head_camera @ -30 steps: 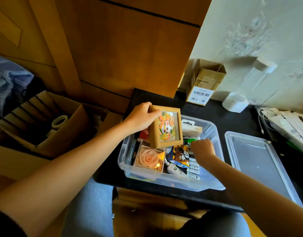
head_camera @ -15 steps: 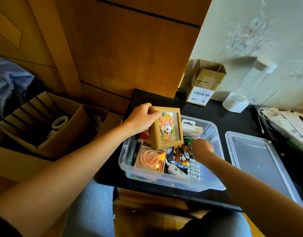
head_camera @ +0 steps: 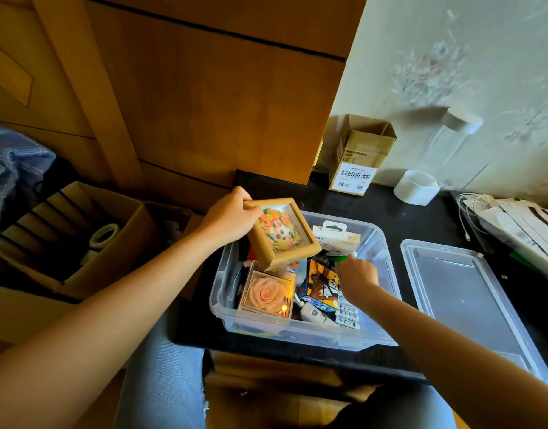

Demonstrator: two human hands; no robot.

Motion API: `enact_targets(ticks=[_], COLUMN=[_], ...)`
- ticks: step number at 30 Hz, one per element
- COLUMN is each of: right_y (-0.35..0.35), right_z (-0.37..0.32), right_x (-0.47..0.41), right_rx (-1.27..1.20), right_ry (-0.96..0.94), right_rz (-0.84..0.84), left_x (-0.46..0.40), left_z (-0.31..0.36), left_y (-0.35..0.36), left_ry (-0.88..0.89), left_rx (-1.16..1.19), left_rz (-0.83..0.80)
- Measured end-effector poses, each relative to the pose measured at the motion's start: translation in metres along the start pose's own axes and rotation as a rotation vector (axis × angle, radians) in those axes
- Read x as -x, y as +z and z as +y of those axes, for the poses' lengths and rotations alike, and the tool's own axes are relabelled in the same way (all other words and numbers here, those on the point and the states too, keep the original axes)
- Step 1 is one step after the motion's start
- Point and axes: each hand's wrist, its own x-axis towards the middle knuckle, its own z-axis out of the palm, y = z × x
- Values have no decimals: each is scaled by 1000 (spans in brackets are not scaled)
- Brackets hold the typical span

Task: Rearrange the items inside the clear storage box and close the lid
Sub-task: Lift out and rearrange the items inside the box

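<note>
Clear storage box (head_camera: 300, 331): on black table (head_camera: 421, 218), open, packed. Lid (head_camera: 464, 301): flat on the table, just right of box. Left hand (head_camera: 227, 218): grips wooden picture frame (head_camera: 282, 233), tilted above box. Right hand (head_camera: 358, 270): inside box, fingers curled, apparently on 1 green item (head_camera: 341, 259); grip unclear.

Clear storage box (head_camera: 300, 332) open on black worktop (head_camera: 421, 218), packed full. Lid (head_camera: 471, 301) off, flat on worktop just right of box. Inside: rose display case (head_camera: 268, 292) front-left, patterned cube (head_camera: 320, 281) centre, white carded package (head_camera: 336, 238) upright at back. Wooden picture frame (head_camera: 280, 232) tilted above box's back-left, gripped by left hand (head_camera: 227, 218). Right hand (head_camera: 358, 272) reaches in beside cube.
</note>
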Motion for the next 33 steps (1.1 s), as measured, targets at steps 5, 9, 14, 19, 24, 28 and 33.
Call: enact_targets(ticks=[5,9,14,19,24,28,33], right_y=[0,5,14,-21,-58,-71,-79], right_z=[0,2,-4,17,50,36,-10], right_x=[-5,-8,0,5,38,64,71], right_rx=[-242,-323,-285,-324,-709,-1028,-809], right_ry=[-132,-183,-169,-207,-282,-362,-431], right_rz=[-68,-175,5,-37,-252,-334,-52], left_x=[2,3,3,3,2,2,-7], left_z=[3,6,5,2,1,9,21], left_y=[1,6,11,14,16,20,1], left_ry=[73,62,61,82,43,-12,-163], left_rx=[-82,-82,-51,2,90,266,535], left_rz=[-5,-33,-4,24,57,71,169])
